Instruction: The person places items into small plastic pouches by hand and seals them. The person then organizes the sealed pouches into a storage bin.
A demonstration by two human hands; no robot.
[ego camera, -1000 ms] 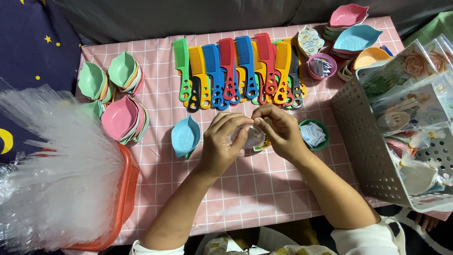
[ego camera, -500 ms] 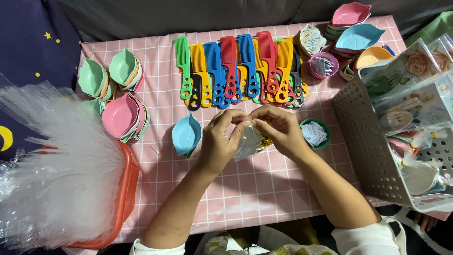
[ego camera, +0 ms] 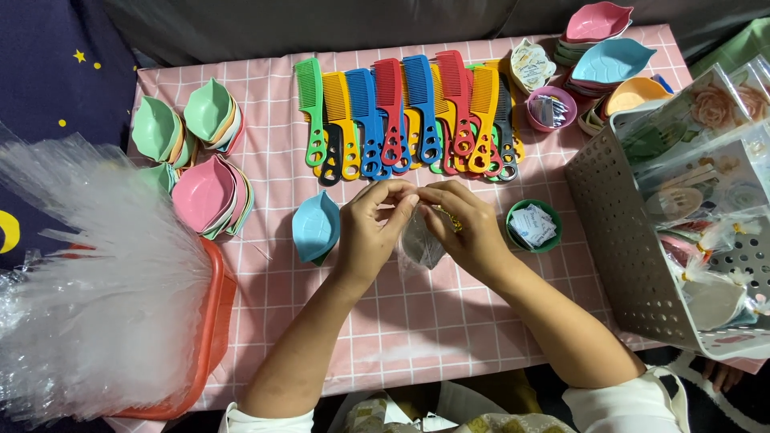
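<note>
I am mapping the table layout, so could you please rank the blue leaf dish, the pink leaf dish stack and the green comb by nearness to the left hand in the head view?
1. Blue leaf dish, just left of the left hand.
2. Green comb, up at the row's left end.
3. Pink leaf dish stack, farther left, by the orange tub.
</note>
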